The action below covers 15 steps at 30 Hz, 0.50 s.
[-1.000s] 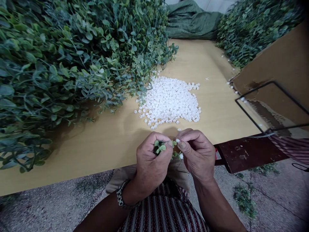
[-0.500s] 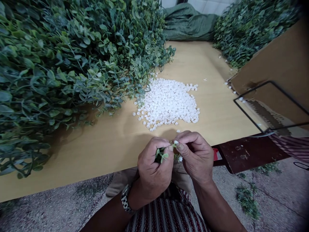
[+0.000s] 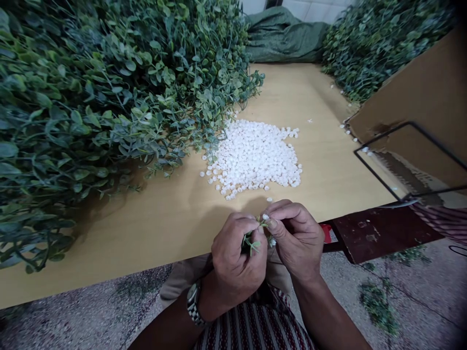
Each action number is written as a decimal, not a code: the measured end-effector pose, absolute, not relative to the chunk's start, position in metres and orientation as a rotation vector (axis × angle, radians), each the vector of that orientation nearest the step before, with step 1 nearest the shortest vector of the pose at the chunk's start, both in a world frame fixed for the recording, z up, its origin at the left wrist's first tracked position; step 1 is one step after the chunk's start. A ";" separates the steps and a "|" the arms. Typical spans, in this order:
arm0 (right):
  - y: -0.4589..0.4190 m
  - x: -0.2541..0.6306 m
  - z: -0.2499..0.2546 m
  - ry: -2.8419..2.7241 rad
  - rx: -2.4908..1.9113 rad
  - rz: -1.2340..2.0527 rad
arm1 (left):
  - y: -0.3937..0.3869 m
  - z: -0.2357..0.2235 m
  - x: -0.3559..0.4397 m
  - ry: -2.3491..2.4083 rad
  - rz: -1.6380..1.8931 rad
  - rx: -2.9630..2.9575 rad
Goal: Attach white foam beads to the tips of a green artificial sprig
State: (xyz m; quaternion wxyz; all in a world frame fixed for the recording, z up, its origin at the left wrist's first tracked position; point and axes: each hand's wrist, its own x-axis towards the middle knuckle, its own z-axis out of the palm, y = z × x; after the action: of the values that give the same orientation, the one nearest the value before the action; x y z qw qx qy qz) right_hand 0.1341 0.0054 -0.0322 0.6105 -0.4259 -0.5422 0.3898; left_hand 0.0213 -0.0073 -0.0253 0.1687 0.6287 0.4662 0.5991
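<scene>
My left hand (image 3: 235,255) is closed round a small green leafy sprig (image 3: 251,242) at the near edge of the wooden table (image 3: 153,218). My right hand (image 3: 297,238) pinches a tiny white flower bead (image 3: 265,217) against the sprig's tip, thumb and forefinger together. Both hands touch each other just in front of the table edge. A heap of white flower beads (image 3: 255,155) lies on the table just beyond my hands. A wristwatch (image 3: 193,304) is on my left wrist.
A large pile of artificial green foliage (image 3: 95,97) covers the table's left half. More foliage (image 3: 379,39) lies at the back right beside a green sack (image 3: 284,34). A cardboard box (image 3: 419,102) with a black wire frame (image 3: 404,160) stands right. A dark red bench (image 3: 375,231) juts out below.
My hands have shifted slightly down and to the right, and the left hand has turned the sprig a little. The right hand keeps pinching the white bead at the sprig.
</scene>
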 end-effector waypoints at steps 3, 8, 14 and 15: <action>0.005 0.134 -0.034 -1.298 -0.999 0.810 | -0.007 -0.025 0.020 1.333 1.691 1.813; 0.003 0.135 -0.037 -1.371 -0.984 0.706 | -0.008 -0.025 0.020 1.334 1.676 1.792; 0.003 0.136 -0.040 -1.411 -0.970 0.648 | -0.008 -0.025 0.020 1.319 1.669 1.794; 0.003 0.136 -0.040 -1.416 -0.971 0.643 | -0.007 -0.024 0.020 1.315 1.674 1.796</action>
State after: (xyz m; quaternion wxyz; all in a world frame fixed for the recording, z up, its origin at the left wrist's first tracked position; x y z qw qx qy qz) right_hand 0.1363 0.0034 -0.0396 0.6087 -0.4202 -0.6128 0.2782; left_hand 0.0205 -0.0074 -0.0244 0.1771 0.6348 0.4647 0.5914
